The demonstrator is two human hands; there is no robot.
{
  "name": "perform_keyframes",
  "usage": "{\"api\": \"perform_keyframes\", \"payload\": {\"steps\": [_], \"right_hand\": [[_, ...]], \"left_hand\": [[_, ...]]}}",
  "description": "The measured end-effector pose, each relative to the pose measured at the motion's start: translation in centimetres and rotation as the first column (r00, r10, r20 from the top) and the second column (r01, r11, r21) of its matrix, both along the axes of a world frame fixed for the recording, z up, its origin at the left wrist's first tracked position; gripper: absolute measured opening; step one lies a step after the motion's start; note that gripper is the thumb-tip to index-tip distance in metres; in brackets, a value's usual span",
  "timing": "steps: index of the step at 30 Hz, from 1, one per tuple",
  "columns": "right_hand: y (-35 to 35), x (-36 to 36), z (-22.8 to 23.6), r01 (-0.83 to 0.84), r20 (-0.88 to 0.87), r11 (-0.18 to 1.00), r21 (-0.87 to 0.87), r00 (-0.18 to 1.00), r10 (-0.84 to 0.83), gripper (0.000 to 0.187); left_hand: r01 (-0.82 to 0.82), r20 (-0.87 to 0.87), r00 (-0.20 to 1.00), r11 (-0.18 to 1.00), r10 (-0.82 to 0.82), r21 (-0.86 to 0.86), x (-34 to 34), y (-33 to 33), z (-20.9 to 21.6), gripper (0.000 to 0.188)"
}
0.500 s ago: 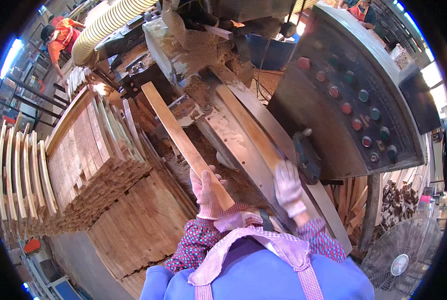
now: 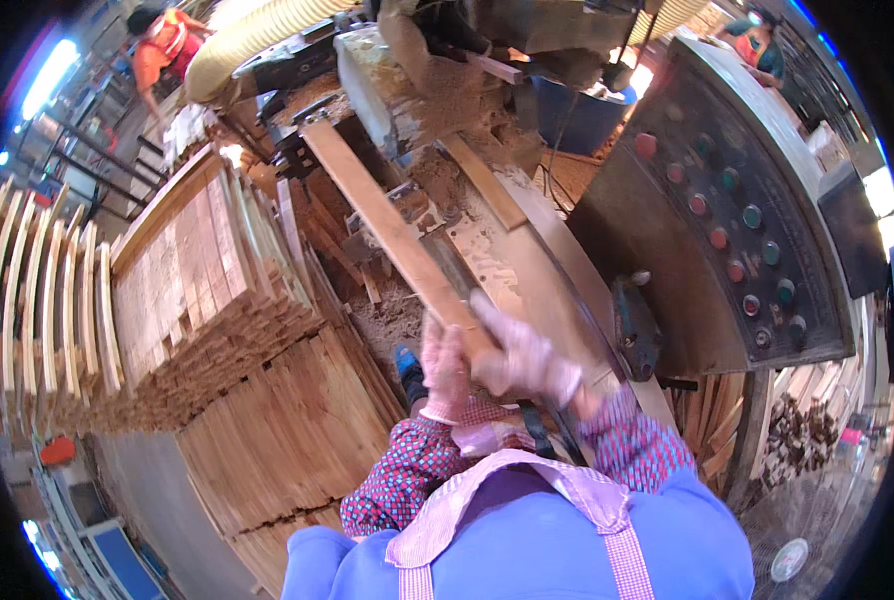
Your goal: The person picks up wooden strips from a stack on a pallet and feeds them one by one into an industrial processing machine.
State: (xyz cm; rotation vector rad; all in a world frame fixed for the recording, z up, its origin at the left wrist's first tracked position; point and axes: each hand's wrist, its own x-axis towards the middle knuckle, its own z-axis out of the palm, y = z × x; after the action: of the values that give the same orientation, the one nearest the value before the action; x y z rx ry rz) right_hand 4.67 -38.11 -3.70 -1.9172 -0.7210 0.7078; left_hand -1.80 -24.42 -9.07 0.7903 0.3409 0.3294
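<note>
A long wooden plank (image 2: 387,225) slants from my hands up toward the dusty woodworking machine (image 2: 417,90). My left hand (image 2: 444,365), in a pale pink glove, grips the plank's near end from the left. In a matching glove, my right hand (image 2: 522,355) is closed over the same end from the right. A second plank (image 2: 482,180) lies on the machine's metal feed table (image 2: 527,270), to the right of the held one.
Tall stacks of cut wood strips (image 2: 217,290) stand at my left. A grey control panel (image 2: 737,230) with round coloured buttons stands at my right. A person in an orange vest (image 2: 162,45) works at the far left. A ribbed yellow duct (image 2: 257,35) runs overhead.
My right hand left the second plank on the feed table and came over to grip the near end of the held plank beside my left hand.
</note>
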Motion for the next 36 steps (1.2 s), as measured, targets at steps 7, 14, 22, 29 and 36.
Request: {"api": "perform_keyframes", "payload": {"steps": [7,14,22,29,36], "right_hand": [[-14.8,-13.4,-4.9,0.444,0.626,0.883,-0.15,0.734,-0.263,0.063],[-13.1,-9.3,-6.4,0.523,0.787,0.675,-0.52,0.6,0.142,0.059],[-3.1,11.5,-10.1,0.606,0.808,0.562,-0.562,0.547,0.219,0.054],[25.4,15.5,1.2,0.096,0.603,0.993,-0.063,0.797,-0.039,0.044],[59.7,30.3,0.0,-0.246,0.904,0.968,0.044,0.422,0.066,0.064]], "left_hand": [[0.365,-0.279,0.925,0.396,-0.258,0.843,-5.8,2.6,-1.6,0.064],[0.08,-0.19,0.808,0.216,0.558,0.973,-7.1,33.1,2.0,0.071],[0.79,-0.108,0.218,-0.11,0.97,0.604,-9.3,65.0,6.5,0.078],[0.961,-0.231,0.073,-0.006,0.97,0.278,-5.5,76.3,7.8,0.084],[0.912,-0.228,-0.091,0.173,0.969,0.373,-4.5,82.9,4.2,0.066]]}}
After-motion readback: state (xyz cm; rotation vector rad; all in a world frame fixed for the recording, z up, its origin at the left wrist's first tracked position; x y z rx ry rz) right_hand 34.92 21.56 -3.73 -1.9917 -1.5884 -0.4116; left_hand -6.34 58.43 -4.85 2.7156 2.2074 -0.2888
